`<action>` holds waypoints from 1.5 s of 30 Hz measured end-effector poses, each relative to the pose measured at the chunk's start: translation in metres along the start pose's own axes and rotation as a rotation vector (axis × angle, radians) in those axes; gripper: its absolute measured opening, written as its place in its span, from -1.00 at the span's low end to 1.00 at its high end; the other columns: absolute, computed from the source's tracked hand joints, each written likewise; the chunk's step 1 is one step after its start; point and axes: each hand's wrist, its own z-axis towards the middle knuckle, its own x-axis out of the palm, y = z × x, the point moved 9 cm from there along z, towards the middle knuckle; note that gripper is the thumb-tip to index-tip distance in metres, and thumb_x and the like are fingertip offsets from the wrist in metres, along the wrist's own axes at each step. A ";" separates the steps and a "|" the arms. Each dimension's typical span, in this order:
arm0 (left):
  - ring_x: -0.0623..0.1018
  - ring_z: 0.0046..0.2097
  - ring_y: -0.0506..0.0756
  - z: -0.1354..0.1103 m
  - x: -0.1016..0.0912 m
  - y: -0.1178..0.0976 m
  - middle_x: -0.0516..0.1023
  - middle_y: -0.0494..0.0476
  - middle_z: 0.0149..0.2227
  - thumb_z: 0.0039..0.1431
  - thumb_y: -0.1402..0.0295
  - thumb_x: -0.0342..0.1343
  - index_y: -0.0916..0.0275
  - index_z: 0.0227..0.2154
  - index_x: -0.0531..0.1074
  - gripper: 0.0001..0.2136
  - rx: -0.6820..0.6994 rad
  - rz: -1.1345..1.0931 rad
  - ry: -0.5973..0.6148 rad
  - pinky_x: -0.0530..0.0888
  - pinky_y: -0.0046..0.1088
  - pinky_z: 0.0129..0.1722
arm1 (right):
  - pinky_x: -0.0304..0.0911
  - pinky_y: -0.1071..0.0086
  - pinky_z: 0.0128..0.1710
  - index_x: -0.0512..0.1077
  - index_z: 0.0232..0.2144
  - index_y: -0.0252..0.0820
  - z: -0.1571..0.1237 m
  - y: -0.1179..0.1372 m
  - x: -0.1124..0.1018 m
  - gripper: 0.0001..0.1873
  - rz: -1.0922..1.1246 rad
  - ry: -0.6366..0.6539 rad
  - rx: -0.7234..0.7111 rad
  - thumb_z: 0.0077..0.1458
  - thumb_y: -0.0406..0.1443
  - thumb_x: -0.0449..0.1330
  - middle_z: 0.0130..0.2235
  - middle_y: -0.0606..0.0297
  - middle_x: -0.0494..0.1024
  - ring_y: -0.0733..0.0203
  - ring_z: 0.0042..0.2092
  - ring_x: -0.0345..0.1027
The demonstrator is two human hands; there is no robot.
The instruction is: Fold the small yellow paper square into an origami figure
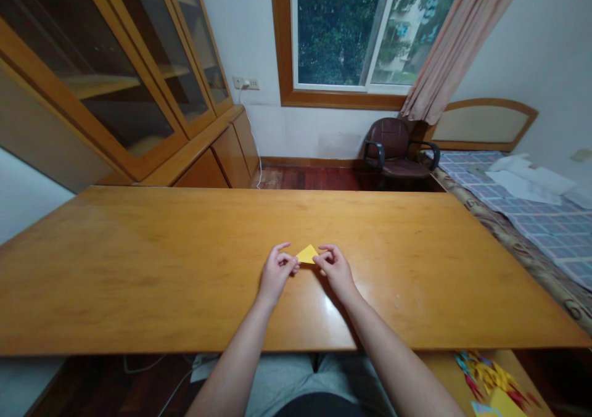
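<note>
A small piece of yellow paper [307,254], folded to a triangle with its point away from me, is held just above the wooden table [176,269]. My left hand [279,269] pinches its left corner between thumb and fingers, the index finger stretched out above. At the opposite corner, my right hand [337,268] has the paper between thumb and fingertips. Both forearms reach in from the near edge of the table.
Below the table's near right edge, colourful folded paper pieces [493,374] lie on a lower surface with yellow sheets [506,403]. Beyond the table are a glass-door cabinet [185,127], a brown armchair [391,145] and a bed [531,219] at right.
</note>
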 end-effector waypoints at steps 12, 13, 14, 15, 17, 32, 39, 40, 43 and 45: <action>0.50 -0.43 0.01 0.005 -0.018 0.007 0.53 0.04 -0.43 0.06 0.22 0.20 0.26 -0.10 0.30 -0.62 0.021 -0.079 -0.105 0.42 -0.51 -0.43 | 0.08 0.46 -0.49 0.34 -0.22 -0.17 0.000 0.006 -0.010 -0.64 0.081 -0.065 -0.018 -0.05 -0.19 0.32 -0.53 0.48 0.39 0.34 -0.50 0.19; 0.50 -0.42 0.02 0.005 -0.018 0.008 0.53 0.05 -0.42 0.07 0.21 0.19 0.26 -0.11 0.31 -0.63 0.024 -0.071 -0.106 0.42 -0.50 -0.42 | 0.07 0.46 -0.49 0.35 -0.22 -0.17 0.000 0.006 -0.009 -0.64 0.081 -0.061 -0.015 -0.06 -0.18 0.33 -0.53 0.48 0.39 0.34 -0.51 0.18; 0.51 -0.41 0.02 0.005 -0.018 0.008 0.53 0.06 -0.41 0.07 0.20 0.18 0.27 -0.12 0.33 -0.64 0.027 -0.060 -0.107 0.42 -0.50 -0.42 | 0.07 0.46 -0.50 0.35 -0.22 -0.17 0.000 0.006 -0.009 -0.64 0.079 -0.057 -0.013 -0.06 -0.18 0.33 -0.54 0.48 0.39 0.34 -0.52 0.18; 0.51 -0.39 0.02 0.004 -0.017 0.007 0.53 0.07 -0.39 0.08 0.19 0.17 0.27 -0.13 0.34 -0.65 0.030 -0.048 -0.107 0.43 -0.50 -0.41 | 0.07 0.46 -0.50 0.35 -0.23 -0.18 -0.001 0.006 -0.008 -0.64 0.075 -0.056 -0.014 -0.06 -0.18 0.33 -0.54 0.48 0.39 0.34 -0.52 0.17; 0.51 -0.38 0.02 0.004 -0.015 0.004 0.52 0.09 -0.36 0.09 0.18 0.15 0.28 -0.14 0.35 -0.66 0.033 -0.024 -0.101 0.43 -0.50 -0.40 | 0.08 0.46 -0.49 0.34 -0.23 -0.18 -0.001 0.006 -0.008 -0.64 0.069 -0.054 -0.018 -0.05 -0.18 0.32 -0.53 0.48 0.39 0.34 -0.51 0.18; 0.51 -0.33 0.02 0.003 0.003 0.013 0.49 0.04 -0.38 0.03 0.25 0.23 0.25 -0.14 0.42 -0.67 0.020 0.123 0.053 0.45 -0.49 -0.27 | 0.14 0.45 -0.48 0.36 -0.17 -0.17 -0.002 0.001 -0.001 -0.63 -0.054 0.025 -0.026 0.00 -0.13 0.29 -0.47 0.40 0.45 0.27 -0.45 0.28; 0.48 -0.36 0.00 0.002 0.001 0.008 0.45 0.00 -0.40 0.01 0.26 0.23 0.25 -0.16 0.41 -0.67 0.020 0.094 0.015 0.43 -0.52 -0.30 | 0.17 0.43 -0.43 0.33 -0.14 -0.17 -0.003 0.006 -0.002 -0.62 -0.044 0.016 -0.030 0.04 -0.15 0.28 -0.45 0.38 0.48 0.26 -0.42 0.33; 0.48 -0.36 -0.01 0.002 0.001 0.006 0.44 -0.01 -0.41 0.02 0.25 0.23 0.25 -0.16 0.40 -0.68 0.025 0.088 0.007 0.42 -0.52 -0.30 | 0.19 0.41 -0.40 0.33 -0.14 -0.17 -0.003 0.007 -0.003 -0.63 -0.039 0.007 -0.038 0.04 -0.15 0.27 -0.45 0.38 0.48 0.25 -0.41 0.34; 0.47 -0.37 -0.01 0.001 -0.001 0.002 0.42 -0.02 -0.43 0.02 0.23 0.23 0.24 -0.17 0.40 -0.67 0.040 0.078 -0.019 0.41 -0.52 -0.30 | 0.25 0.36 -0.28 0.32 -0.13 -0.17 -0.002 0.010 -0.003 -0.64 -0.026 0.003 -0.066 0.05 -0.15 0.26 -0.43 0.37 0.50 0.24 -0.37 0.38; 0.47 -0.36 -0.01 0.001 -0.001 0.001 0.42 -0.03 -0.43 0.02 0.23 0.23 0.23 -0.16 0.40 -0.67 0.045 0.078 -0.025 0.41 -0.52 -0.29 | 0.26 0.36 -0.25 0.32 -0.11 -0.16 -0.002 0.010 0.001 -0.61 -0.036 0.031 -0.070 0.04 -0.16 0.28 -0.41 0.37 0.50 0.24 -0.35 0.39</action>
